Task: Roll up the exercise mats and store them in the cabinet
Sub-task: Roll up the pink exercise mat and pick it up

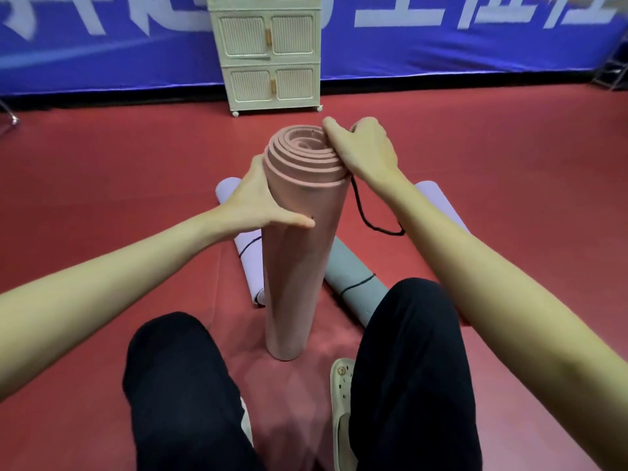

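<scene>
Red smooth floor (102,198) carries a pink foam mat (299,266), rolled to a thick spiral tube and standing upright between the knees. Left hand (251,202) grasps its side. Right hand (363,147) pinches the top rim and a thin black cord (365,219). A cream ribbed cabinet (272,56) stands behind.

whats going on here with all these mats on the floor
A person crouches on the red floor, holding a rolled pink mat upright on its end. The left hand grips the roll's side near the top, while the right hand rests at its top edge holding a black cord. Rolled purple and grey mats lie behind it. The cream cabinet stands at the wall, doors closed.
</scene>
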`<state>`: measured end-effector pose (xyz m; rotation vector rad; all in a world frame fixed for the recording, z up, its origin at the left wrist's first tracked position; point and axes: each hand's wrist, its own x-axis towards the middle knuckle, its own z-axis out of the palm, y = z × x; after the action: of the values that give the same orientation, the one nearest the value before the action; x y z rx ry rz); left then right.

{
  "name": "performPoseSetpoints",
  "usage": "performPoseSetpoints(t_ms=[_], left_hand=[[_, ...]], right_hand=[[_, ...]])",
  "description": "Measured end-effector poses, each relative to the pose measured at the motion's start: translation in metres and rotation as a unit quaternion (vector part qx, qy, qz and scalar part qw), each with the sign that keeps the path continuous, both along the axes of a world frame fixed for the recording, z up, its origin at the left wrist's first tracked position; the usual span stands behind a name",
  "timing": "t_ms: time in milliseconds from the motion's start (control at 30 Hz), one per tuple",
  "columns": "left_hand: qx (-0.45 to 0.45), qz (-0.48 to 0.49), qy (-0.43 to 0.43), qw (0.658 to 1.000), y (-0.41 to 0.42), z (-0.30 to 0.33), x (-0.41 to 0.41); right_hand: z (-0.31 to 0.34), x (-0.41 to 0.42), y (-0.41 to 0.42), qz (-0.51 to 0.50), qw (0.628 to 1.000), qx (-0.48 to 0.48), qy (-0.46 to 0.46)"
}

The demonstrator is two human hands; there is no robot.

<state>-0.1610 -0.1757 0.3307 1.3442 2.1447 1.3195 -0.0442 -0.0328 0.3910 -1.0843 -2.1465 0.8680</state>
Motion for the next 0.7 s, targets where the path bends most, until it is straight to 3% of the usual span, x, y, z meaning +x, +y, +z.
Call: performPoseSetpoints(t_ms=[167,233,300,367,500,600,700], left_hand=[[-0.045,-0.008,-0.035,0.998,-0.018,0.009,-0.003],[-0.021,-0.028,-0.138,0.99,-0.026,0.014,0.0],[0.05,-0.034,-0.273,0.96,-0.035,0.019,0.008],[0.1,-0.021,-0.326,0.94,-0.041,0.018,0.007],[0.158,-0.013,-0.35,0.923,-0.05,0.018,0.012],[0.167,-0.007,-0.329,0.93,-0.051,0.021,0.011],[0.153,-0.007,-0.361,0.92,-0.051,0.018,0.001]], right_hand=[[0.022,-0.027,-0.014,0.057,0.996,-0.026,-0.06],[0.023,-0.035,-0.022,0.059,0.995,-0.018,-0.077],[0.018,-0.042,-0.029,0.056,0.995,-0.006,-0.081],[0.014,-0.047,-0.034,0.057,0.995,0.015,-0.082],[0.011,-0.057,-0.045,0.063,0.991,0.064,-0.102],[0.012,-0.064,-0.053,0.068,0.985,0.087,-0.129],[0.008,-0.07,-0.058,0.075,0.978,0.105,-0.161]])
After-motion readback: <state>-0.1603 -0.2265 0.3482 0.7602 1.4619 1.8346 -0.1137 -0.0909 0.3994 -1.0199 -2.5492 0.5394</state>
